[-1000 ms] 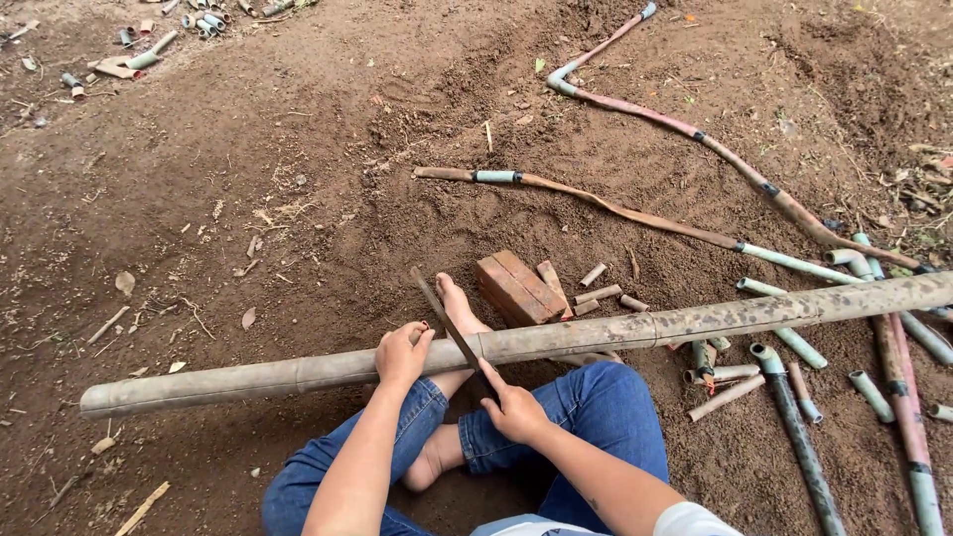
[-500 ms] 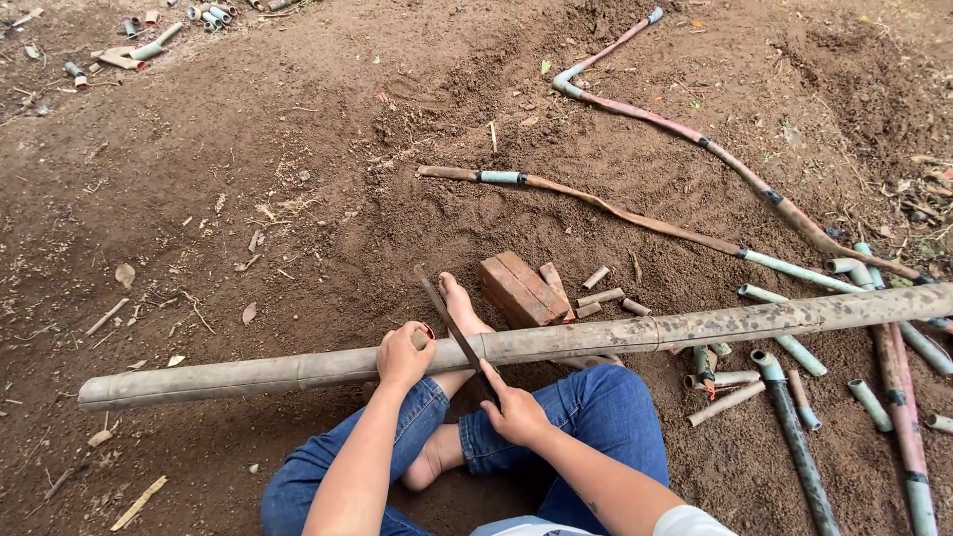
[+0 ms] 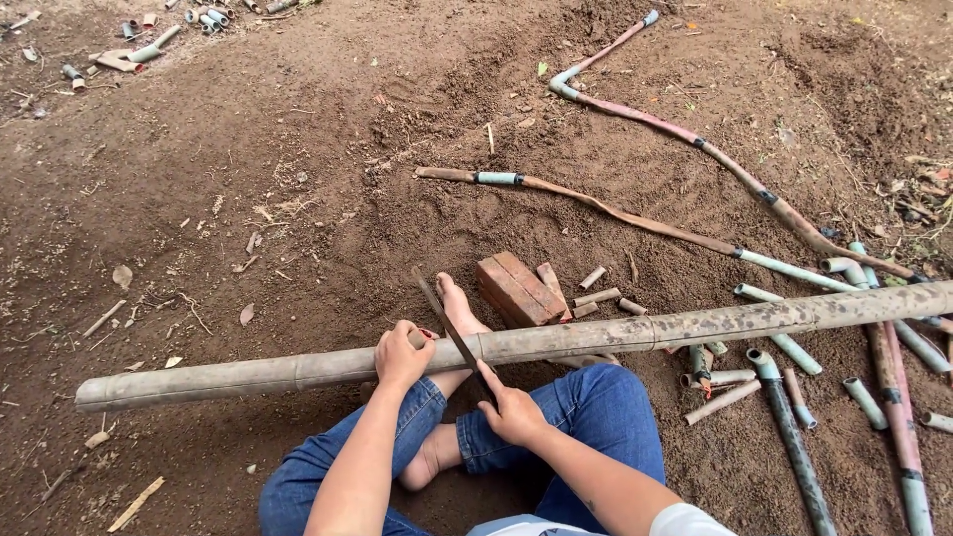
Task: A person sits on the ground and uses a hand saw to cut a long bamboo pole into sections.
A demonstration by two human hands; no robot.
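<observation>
While the person sits on bare soil in blue jeans with the legs folded, both hands work at a long bamboo pole lying across the lap. The left hand is curled around the pole from above, fingers wrapped and pressing it down. The right hand is closed in a fist on the handle of a thin saw blade, which slants up and away across the pole just to the right of the left hand, its edge touching the bamboo. A bare foot passes under the pole at the same spot, toes pointing away from the body.

The pole runs from the lower left of the view to the right edge, rising slightly towards the right.

Just beyond the foot lie two red bricks side by side, with several short cut bamboo pieces scattered beside them. To the right of the knee, more short offcuts and grey-green pipe lengths lie on the ground, some passing under the pole.

Farther out, a crooked brown pipe with a pale sleeve lies across the soil, and beyond it a longer bent reddish pipe reaches toward the top of the view. A cluster of small pipe scraps sits at the far upper left.
</observation>
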